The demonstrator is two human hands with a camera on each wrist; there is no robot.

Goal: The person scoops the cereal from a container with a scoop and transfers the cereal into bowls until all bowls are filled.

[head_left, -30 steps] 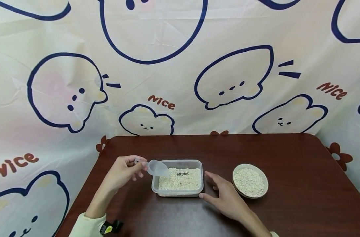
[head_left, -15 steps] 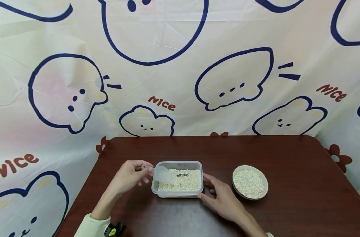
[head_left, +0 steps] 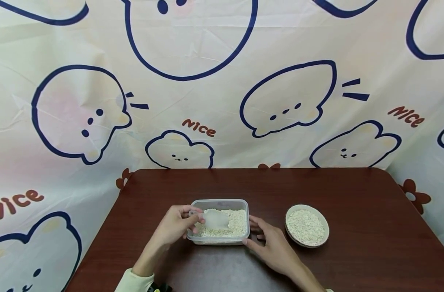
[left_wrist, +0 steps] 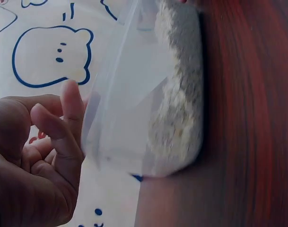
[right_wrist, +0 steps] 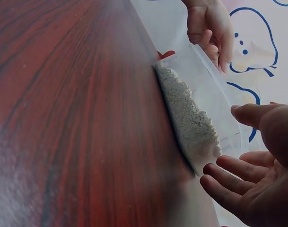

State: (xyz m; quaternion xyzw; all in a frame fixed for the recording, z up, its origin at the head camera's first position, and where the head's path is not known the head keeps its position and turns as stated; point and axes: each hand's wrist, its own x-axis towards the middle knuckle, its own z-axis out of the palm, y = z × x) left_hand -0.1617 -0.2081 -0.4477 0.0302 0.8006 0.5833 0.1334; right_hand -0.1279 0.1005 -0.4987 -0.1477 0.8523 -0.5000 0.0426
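My left hand pinches the handle of a translucent plastic scoop between thumb and fingers. The scoop's bowl is over the pale flakes, which look like oats, inside a clear rectangular plastic container. Whether the scoop touches the flakes cannot be told. At the container's right end my right hand has its fingers and thumb spread, the fingertips at or very near the wall. Both wrist views show the flakes heaped unevenly through the clear side; the left wrist view shows the left hand close beside the wall.
A round bowl filled with similar pale flakes stands to the right, just beyond my right hand. Everything stands on a dark reddish-brown wooden table. A cloth printed with cartoon faces hangs behind the table's far edge.
My left hand has moved right and slightly toward me, carrying the scoop from the container's left edge to over its middle. The scoop now covers the dark specks seen earlier. The right hand barely shifted.
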